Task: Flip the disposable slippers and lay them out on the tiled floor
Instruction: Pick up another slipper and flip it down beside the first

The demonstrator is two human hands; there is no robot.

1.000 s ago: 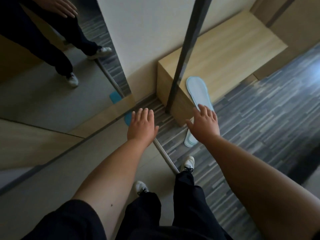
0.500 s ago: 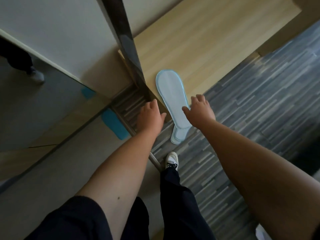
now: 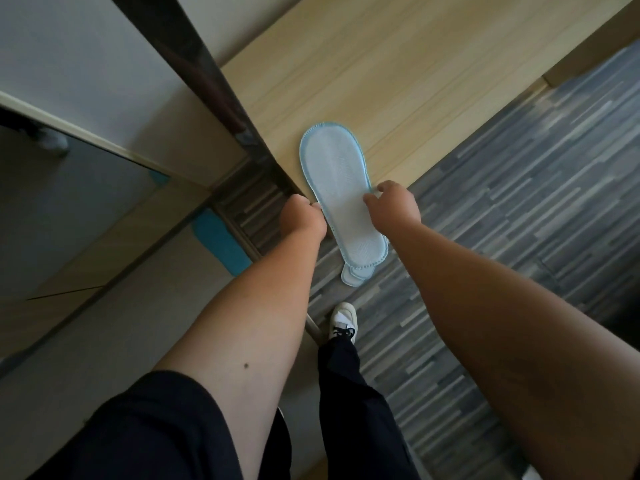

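A stack of pale blue disposable slippers (image 3: 337, 183), soles up, lies on the low wooden bench (image 3: 398, 64), its heel end hanging over the bench's front edge above the floor. My left hand (image 3: 303, 216) touches the stack's left edge with fingers curled. My right hand (image 3: 393, 206) pinches the right edge at mid-length. A second slipper's heel peeks out beneath the top one.
A dark metal post (image 3: 214, 88) runs diagonally left of the bench. Left of it is a mirror (image 3: 69, 202). Grey striped flooring (image 3: 519, 220) spreads to the right. My white shoe (image 3: 343, 320) stands just below the slippers.
Both hands have closed in on the slipper stack from either side; the right one now pinches its edge. The camera has moved closer and lower over the bench.
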